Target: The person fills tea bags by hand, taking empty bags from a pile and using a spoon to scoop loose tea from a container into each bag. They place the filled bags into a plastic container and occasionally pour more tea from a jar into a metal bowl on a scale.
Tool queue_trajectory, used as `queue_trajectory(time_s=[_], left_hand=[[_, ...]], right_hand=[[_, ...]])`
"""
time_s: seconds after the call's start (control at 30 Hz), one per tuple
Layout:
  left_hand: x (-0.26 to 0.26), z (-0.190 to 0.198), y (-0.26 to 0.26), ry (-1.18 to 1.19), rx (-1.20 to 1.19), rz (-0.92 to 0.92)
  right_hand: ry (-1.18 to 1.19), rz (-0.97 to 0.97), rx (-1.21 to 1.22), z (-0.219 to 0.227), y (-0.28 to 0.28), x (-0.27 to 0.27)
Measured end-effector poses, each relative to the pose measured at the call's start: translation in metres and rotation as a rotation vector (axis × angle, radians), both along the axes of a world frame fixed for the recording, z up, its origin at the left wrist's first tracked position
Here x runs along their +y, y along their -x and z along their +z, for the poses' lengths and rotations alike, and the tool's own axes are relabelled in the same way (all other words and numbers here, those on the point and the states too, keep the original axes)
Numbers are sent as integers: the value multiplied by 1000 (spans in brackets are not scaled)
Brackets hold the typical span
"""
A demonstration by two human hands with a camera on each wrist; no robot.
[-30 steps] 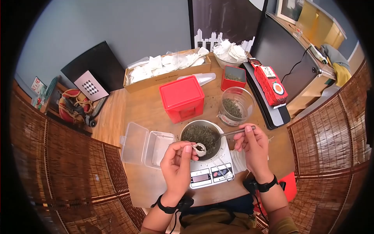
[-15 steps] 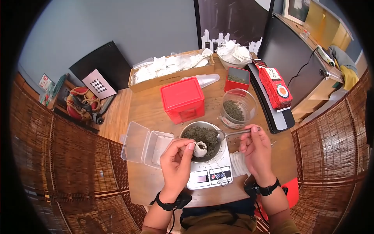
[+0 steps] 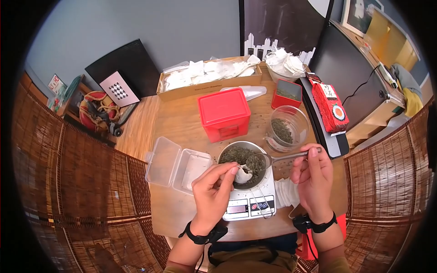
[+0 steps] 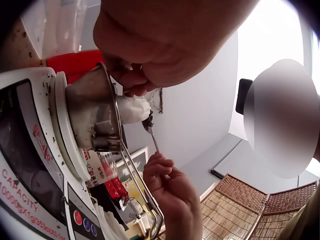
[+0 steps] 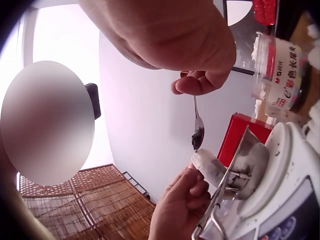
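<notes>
My left hand (image 3: 211, 195) pinches the rim of a small white pouch (image 3: 243, 177), its mouth open, over the metal bowl. Between thumb and fingers of my right hand (image 3: 315, 184) is the handle of a metal spoon (image 3: 291, 156). Dark dried leaves (image 5: 196, 139) heap on the spoon's tip, right at the pouch's mouth in both wrist views. More dried leaves fill the metal bowl (image 4: 90, 102), which has wire handles and sits on a white kitchen scale (image 3: 232, 215).
A clear lidded box (image 3: 186, 182) lies open at left. Behind stand a red canister (image 3: 225, 109), a clear tub (image 3: 296, 123) and a red tin (image 3: 287, 95), these two with leaves inside. White pouches (image 3: 286, 193) lie right of the scale; more fill a cardboard box (image 3: 209, 84).
The spoon has come up out of the leaves in the bowl, loaded, to the pouch's mouth. The pouch has tilted toward the spoon. The head view has shifted slightly.
</notes>
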State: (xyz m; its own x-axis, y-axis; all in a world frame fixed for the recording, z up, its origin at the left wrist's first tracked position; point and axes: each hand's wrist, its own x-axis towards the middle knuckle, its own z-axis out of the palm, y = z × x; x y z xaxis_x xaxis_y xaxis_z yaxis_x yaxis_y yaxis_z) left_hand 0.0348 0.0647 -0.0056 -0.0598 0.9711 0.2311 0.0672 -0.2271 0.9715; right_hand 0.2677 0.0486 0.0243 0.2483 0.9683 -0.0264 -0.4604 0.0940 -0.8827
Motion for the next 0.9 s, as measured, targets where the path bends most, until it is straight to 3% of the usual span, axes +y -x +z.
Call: queue_trajectory(time_s=[0.6,0.9], left_hand=[[-3,-2,-1,21,-38,-9],[-3,-2,-1,63,-66,-2]], right_hand=[[-376,37,-677,16,12,-20],[-555,34,-807,13,9,-25]])
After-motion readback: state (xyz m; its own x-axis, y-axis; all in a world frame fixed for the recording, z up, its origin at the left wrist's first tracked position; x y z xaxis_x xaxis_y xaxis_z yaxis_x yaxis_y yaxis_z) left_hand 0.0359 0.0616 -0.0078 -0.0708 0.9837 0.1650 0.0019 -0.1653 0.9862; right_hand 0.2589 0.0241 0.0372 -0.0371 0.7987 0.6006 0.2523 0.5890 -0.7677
